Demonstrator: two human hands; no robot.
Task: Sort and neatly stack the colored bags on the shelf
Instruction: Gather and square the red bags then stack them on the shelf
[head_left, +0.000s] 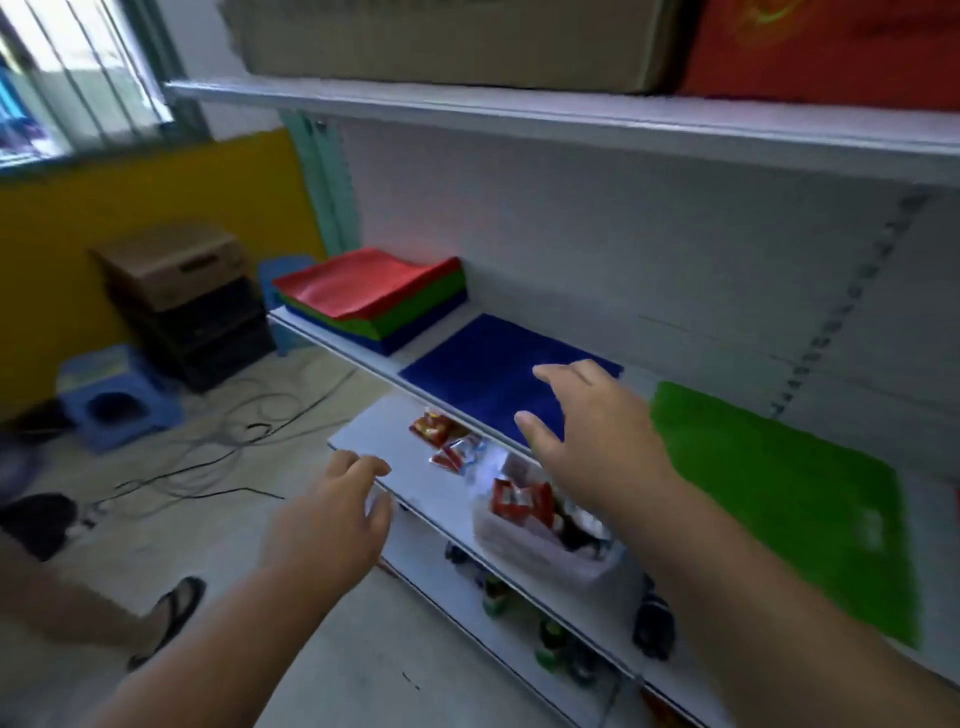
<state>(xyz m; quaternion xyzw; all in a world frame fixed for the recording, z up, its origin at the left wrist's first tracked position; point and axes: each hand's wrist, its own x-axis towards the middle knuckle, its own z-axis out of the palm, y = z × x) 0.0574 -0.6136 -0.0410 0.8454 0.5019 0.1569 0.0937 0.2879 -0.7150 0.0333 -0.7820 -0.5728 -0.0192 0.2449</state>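
Head view (close) looks down at shelf (332, 338).

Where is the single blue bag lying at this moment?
The blue bag lies flat on the middle shelf, between the mixed stack and the green bag, under the right hand.

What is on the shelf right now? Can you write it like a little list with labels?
stack: red, green and blue bags piled at the shelf's left end
blue bag: lying flat alone, mid-shelf
green bag: lying flat, right of blue
right hand: open, over the blue bag
left hand: open, holding nothing
shelf below: snack packets, tub
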